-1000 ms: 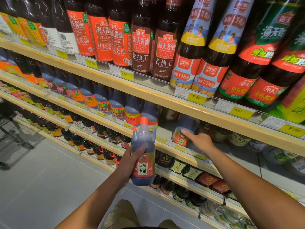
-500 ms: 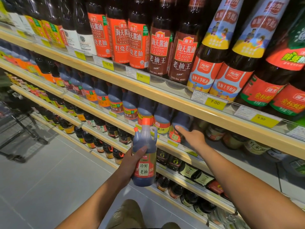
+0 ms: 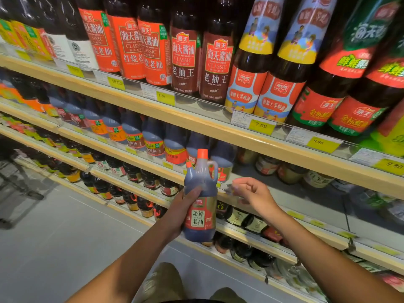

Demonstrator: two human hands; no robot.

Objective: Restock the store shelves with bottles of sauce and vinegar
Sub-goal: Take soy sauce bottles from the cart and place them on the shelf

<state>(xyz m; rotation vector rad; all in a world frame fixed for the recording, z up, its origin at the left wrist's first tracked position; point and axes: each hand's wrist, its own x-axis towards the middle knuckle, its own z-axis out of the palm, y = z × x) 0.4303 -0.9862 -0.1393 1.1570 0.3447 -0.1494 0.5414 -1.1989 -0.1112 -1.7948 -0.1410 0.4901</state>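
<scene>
Currently the soy sauce jug [image 3: 200, 200] is upright in the left hand [image 3: 181, 212], held in the air in front of the shelving, level with the second shelf [image 3: 295, 199] edge. Dark liquid, orange cap, small moulded handle on its right shoulder, red label with a pale panel of Chinese characters. Thumb lies across the jug's front just above the label; the other fingers go round behind and are hidden. Firm grasp.

Right hand [image 3: 253, 194] is just to the right of the jug, not touching it. Holds nothing, fingers loosely curled, fingertips pointing left toward the jug. It hovers over the front edge of the second shelf; slightly motion-blurred.

Directly behind the jug: a row of similar dark jugs [image 3: 153, 141] running left along the second shelf, last one right behind the jug's handle. To the right of that row the shelf deck shows bare grey surface, with squat jars [image 3: 290, 172] at the back.

Top shelf [image 3: 196, 123]: tall dark sauce bottles [image 3: 185, 60] with orange and maroon labels, then oyster sauce bottles [image 3: 282, 88] with blue-yellow labels further right. Yellow price tags [image 3: 261, 126] along its front rail, one reads 7.00.

Lower shelves: small dark bottles [image 3: 131, 173], tightly packed. Grey floor [image 3: 54, 237] on the left. Person's knees in olive trousers [image 3: 164, 283] at the bottom edge.
</scene>
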